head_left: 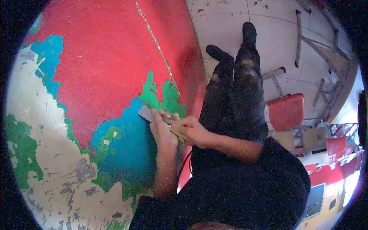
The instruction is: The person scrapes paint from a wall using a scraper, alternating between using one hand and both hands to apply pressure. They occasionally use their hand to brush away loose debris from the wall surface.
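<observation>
A metal scraper has its grey blade pressed flat against a painted wall, at the edge where red paint meets green and blue layers. My left hand lies over the tool just behind the blade, fingers pressing on it. Behind it, my right hand is closed round the wooden handle. Both hands grip the same scraper. Below the blade the wall shows blue, green and bare whitish patches with the paint gone.
My legs in dark trousers and black shoes stand on a pale tiled floor close to the wall. Red-seated chairs and metal furniture frames stand to the right. A thin cord hangs below my hands.
</observation>
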`<state>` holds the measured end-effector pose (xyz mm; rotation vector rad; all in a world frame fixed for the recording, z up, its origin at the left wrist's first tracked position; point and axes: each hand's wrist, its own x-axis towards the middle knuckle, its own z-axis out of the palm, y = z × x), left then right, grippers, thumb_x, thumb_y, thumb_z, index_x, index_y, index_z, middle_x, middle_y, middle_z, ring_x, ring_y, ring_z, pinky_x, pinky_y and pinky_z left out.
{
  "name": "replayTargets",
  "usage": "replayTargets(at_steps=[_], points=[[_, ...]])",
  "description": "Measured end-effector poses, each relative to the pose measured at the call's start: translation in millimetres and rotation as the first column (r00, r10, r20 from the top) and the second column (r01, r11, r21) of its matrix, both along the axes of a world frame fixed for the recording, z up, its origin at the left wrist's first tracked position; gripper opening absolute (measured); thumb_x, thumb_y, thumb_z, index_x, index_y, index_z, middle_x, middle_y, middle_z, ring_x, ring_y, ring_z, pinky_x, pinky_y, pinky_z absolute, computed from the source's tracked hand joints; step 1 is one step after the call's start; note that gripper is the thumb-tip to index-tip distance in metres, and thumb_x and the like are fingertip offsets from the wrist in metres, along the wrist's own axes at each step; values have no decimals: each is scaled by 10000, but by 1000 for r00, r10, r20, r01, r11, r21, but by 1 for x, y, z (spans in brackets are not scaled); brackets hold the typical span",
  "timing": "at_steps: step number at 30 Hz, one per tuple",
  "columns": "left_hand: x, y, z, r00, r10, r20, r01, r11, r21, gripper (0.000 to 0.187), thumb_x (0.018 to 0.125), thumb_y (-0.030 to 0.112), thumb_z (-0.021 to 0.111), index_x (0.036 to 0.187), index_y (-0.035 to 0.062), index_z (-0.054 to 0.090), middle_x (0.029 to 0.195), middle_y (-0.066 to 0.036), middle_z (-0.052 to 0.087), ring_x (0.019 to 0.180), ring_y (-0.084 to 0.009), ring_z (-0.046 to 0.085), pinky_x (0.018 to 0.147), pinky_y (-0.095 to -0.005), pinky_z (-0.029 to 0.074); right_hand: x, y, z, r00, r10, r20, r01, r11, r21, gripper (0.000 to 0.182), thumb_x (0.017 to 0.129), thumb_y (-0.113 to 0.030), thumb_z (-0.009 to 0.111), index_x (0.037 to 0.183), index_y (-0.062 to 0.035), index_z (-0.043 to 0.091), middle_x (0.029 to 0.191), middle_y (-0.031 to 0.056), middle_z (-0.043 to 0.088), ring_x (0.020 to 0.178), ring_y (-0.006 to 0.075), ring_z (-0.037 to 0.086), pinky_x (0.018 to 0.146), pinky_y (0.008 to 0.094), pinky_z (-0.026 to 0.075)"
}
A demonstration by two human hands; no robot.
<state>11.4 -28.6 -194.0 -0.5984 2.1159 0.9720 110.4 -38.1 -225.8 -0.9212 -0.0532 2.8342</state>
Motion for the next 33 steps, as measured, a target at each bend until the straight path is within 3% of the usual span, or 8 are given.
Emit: replayTargets(at_steps=[6,9,10,15,23,26,29,33], points=[[-14,22,-15,992,-68,-104,75,995,65,324,948,370,422,781,92,428,649,-32,423,592,-188,461,634,-367,469,-4,26,-8,997,73,35,-76,991,113,357,913,-259,499,632,-43,545,532,-37,429,465,69,380,415,255,295],[5,10,10,998,16,-60,-21,996,-87,327,945,377,431,776,97,428,644,-24,417,614,-180,462,654,-354,463,4,8,-4,999,2,-53,3,996,87,381,904,-292,512,618,-42,542,524,-31,444,471,75,400,415,265,311],[-4,-2,5,997,-49,-54,53,996,68,327,950,380,415,786,98,430,655,-29,434,643,-203,506,650,-358,461,-3,3,-7,1000,22,-22,-19,993,120,381,905,-297,511,623,-44,543,524,-32,442,474,73,401,416,266,312],[-13,27,0,981,-162,-106,168,984,57,353,952,404,388,806,87,441,682,-47,468,663,-218,537,624,-362,471,-12,16,-12,999,-16,-35,23,976,215,337,927,-265,497,677,-46,555,560,-42,434,507,52,385,443,238,311],[-20,34,13,956,-229,-185,245,967,68,326,967,352,363,884,52,459,641,-34,431,581,-178,523,562,-334,478,-35,16,-3,996,-88,5,80,924,374,313,956,-253,425,1138,-28,547,637,-43,409,586,58,388,514,244,351],[-15,23,11,976,-184,-114,193,978,81,306,971,327,364,907,43,460,619,-18,403,563,-157,510,546,-327,483,-1,7,13,994,101,-37,-93,980,177,352,941,-198,435,1251,-41,490,635,5,466,579,118,464,525,272,379],[-11,24,12,966,-217,-139,219,976,-1,297,971,320,365,908,44,455,610,-12,392,571,-162,531,501,-333,483,-16,9,13,938,-259,230,-14,633,774,354,906,-135,454,1244,-37,488,645,96,519,604,237,541,557,323,418],[-9,33,13,975,-155,-158,158,987,7,288,971,321,364,907,57,458,628,-15,415,587,-169,560,496,-321,477,0,21,26,947,-60,315,-233,546,805,409,857,-101,498,1261,-44,474,646,175,519,597,323,552,556,389,445]])
